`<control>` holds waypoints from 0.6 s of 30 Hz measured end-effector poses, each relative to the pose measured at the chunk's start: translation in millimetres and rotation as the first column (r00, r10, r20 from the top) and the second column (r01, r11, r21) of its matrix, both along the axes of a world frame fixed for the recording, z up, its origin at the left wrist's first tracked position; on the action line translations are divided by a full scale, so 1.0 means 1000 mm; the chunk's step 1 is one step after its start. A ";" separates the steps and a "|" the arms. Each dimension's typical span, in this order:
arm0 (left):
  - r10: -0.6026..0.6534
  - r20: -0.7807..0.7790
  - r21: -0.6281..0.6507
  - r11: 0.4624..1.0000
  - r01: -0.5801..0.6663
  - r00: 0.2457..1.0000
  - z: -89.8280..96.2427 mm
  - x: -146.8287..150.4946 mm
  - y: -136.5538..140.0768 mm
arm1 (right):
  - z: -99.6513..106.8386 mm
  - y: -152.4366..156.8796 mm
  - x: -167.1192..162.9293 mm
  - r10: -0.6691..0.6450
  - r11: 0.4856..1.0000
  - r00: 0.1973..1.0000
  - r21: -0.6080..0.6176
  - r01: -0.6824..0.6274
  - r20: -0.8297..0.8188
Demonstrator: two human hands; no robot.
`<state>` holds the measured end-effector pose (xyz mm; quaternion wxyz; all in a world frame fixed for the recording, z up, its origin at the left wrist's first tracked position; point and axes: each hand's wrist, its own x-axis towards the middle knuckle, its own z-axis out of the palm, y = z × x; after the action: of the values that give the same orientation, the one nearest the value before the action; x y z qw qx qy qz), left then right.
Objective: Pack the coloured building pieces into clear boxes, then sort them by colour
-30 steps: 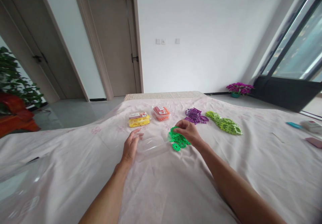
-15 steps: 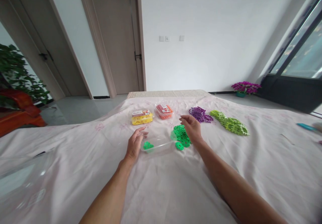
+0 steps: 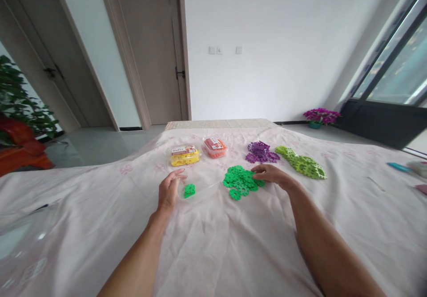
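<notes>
A clear plastic box lies on the cloth with a few green snowflake discs at its left end. My left hand holds the box by that end, its fingers curved over the back left corner. Just right of the box spreads a heap of green snowflake discs, flat and notched around the rim. At the heap's right edge is my right hand, fingers stretched out and apart over the discs; whether any disc is pinched does not show.
Behind the box stand a lidded box of yellow pieces and one of orange pieces. Purple discs and lime-green discs lie at the back right. A large clear plastic container sits at the left front.
My right hand has come down from above the green heap to its right edge, its fingers opening out. The box and my left hand have shifted slightly left.
</notes>
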<state>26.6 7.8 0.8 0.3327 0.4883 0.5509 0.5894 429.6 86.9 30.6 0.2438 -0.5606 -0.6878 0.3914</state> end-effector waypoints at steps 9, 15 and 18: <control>-0.062 -0.003 -0.001 0.998 0.062 0.998 0.007 0.002 -0.005 | -0.002 -0.002 0.012 0.054 0.996 0.996 -0.067 -0.059 -0.065; -0.200 0.102 -0.048 0.977 0.206 0.974 0.010 0.006 -0.006 | -0.014 0.006 0.022 0.007 1.000 1.000 0.001 -0.007 0.004; -0.240 0.133 -0.054 0.967 0.248 0.962 0.010 0.006 -0.005 | -0.013 0.007 0.023 0.005 1.000 1.000 -0.012 -0.005 -0.014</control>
<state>33.1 2.8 11.0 0.4536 0.5025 0.4847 0.5538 452.4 93.6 17.5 0.2441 -0.5576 -0.6852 0.4000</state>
